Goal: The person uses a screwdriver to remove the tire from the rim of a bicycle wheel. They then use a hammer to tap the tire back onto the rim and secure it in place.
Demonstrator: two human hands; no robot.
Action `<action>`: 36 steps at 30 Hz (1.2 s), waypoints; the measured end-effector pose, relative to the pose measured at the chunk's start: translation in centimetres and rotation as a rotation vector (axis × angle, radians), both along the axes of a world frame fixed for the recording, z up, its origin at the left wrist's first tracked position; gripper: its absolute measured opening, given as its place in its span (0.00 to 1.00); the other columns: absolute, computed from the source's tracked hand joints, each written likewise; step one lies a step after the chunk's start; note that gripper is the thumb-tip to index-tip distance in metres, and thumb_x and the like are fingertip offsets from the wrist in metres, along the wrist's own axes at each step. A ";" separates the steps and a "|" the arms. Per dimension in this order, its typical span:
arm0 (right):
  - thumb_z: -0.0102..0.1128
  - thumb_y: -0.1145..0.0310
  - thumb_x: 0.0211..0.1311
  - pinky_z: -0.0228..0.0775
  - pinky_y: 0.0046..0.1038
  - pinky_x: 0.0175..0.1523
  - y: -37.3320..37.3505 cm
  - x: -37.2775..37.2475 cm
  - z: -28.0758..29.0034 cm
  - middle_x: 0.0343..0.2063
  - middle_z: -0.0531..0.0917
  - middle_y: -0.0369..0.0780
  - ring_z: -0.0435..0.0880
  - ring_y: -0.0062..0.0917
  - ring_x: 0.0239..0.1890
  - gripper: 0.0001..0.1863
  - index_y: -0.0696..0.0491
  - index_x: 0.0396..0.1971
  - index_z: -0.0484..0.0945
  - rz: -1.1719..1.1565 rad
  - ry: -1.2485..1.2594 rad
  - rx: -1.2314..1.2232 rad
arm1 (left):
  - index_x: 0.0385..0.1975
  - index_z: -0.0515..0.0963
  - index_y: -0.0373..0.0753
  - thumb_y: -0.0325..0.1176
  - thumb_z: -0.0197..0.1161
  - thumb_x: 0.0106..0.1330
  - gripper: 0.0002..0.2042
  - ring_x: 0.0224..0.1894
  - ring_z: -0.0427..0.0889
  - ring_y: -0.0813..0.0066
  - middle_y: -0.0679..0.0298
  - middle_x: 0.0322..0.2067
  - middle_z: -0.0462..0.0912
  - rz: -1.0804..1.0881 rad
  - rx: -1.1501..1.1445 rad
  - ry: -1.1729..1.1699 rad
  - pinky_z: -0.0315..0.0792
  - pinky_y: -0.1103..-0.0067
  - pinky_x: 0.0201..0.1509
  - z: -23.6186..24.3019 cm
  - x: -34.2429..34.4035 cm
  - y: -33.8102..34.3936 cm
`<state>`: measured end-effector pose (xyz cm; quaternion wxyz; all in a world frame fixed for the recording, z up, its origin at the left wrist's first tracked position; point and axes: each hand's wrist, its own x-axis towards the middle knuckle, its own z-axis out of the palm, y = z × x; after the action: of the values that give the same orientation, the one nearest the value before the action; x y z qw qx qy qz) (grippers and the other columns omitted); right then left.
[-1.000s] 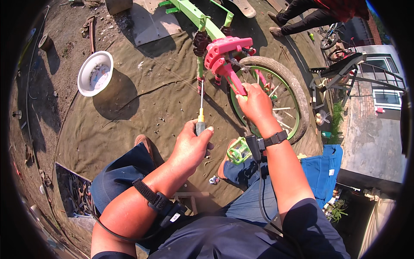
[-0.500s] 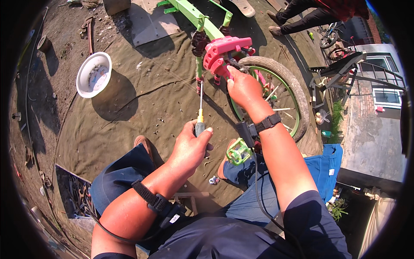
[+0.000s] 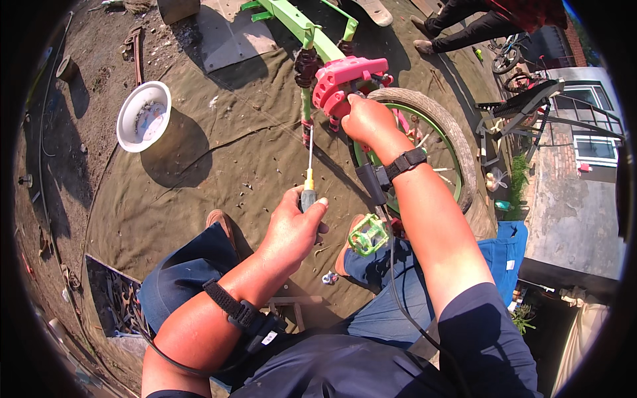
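Note:
My left hand (image 3: 292,222) is closed round a screwdriver (image 3: 308,182) with a yellow and dark grey handle. Its shaft points away from me, the tip by a small pink fitting (image 3: 307,131) at the end of a green tube. My right hand (image 3: 371,123) is closed against the lower right side of a pink plastic part (image 3: 345,78) on a bright green frame (image 3: 292,30). Its fingers curl out of sight, so what they grip is hidden. Behind that wrist stands a wheel (image 3: 458,146) with a green rim. A light green pedal (image 3: 368,234) sits nearer me.
A brown cloth (image 3: 219,166) covers the ground, with small bits scattered over it. On the left are a white basin (image 3: 144,119), a pipe wrench (image 3: 138,56) and a box of tools (image 3: 113,298). Another person's legs (image 3: 458,33) show at the far right, near a black bike frame (image 3: 531,109).
My right hand has shifted slightly down and left along the pink part, with the wrist turned and the fingers more curled. The left hand and screwdriver have hardly moved.

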<state>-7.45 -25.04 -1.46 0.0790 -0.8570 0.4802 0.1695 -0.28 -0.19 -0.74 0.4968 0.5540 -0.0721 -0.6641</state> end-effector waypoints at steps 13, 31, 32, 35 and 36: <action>0.64 0.66 0.58 0.76 0.44 0.44 -1.5 -2.7 -0.1 0.37 0.84 0.46 0.84 0.45 0.38 0.08 0.50 0.36 0.82 0.102 -0.373 -0.272 | 0.57 0.67 0.33 0.39 0.63 0.69 0.23 0.26 0.79 0.79 0.64 0.31 0.77 -0.008 0.004 -0.010 0.74 0.78 0.27 0.0 -0.1 0.0; 0.63 0.61 0.61 0.77 0.41 0.44 -3.1 -0.2 -0.8 0.33 0.87 0.43 0.86 0.40 0.38 0.10 0.45 0.39 0.86 -0.002 -0.285 -0.181 | 0.59 0.66 0.32 0.38 0.64 0.69 0.24 0.27 0.79 0.79 0.64 0.32 0.76 -0.002 0.009 -0.002 0.74 0.78 0.27 0.0 0.1 0.0; 0.63 0.61 0.61 0.77 0.40 0.43 -3.0 -0.7 -0.5 0.33 0.87 0.43 0.86 0.40 0.37 0.09 0.46 0.38 0.85 -0.016 -0.312 -0.176 | 0.59 0.66 0.31 0.38 0.64 0.69 0.24 0.27 0.79 0.79 0.64 0.32 0.76 0.001 0.013 0.000 0.74 0.78 0.27 0.0 0.2 0.0; 0.63 0.61 0.61 0.76 0.40 0.41 -1.8 -2.8 1.7 0.31 0.86 0.43 0.85 0.41 0.35 0.09 0.48 0.36 0.85 -0.030 -0.398 -0.191 | 0.59 0.65 0.31 0.38 0.64 0.69 0.25 0.27 0.79 0.79 0.64 0.32 0.76 -0.010 0.016 -0.011 0.74 0.78 0.27 0.4 0.2 -0.2; 0.63 0.61 0.61 0.76 0.39 0.40 -1.5 -3.7 2.1 0.30 0.86 0.44 0.85 0.41 0.35 0.09 0.48 0.36 0.85 -0.012 -0.436 -0.207 | 0.59 0.65 0.32 0.37 0.64 0.69 0.25 0.27 0.79 0.78 0.64 0.32 0.76 -0.014 0.010 -0.008 0.73 0.78 0.27 0.3 0.2 -0.3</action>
<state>-11.10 -26.54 0.64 0.0933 -0.8739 0.4719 -0.0702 -0.10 -0.48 -0.40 0.4893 0.5586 -0.0746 -0.6656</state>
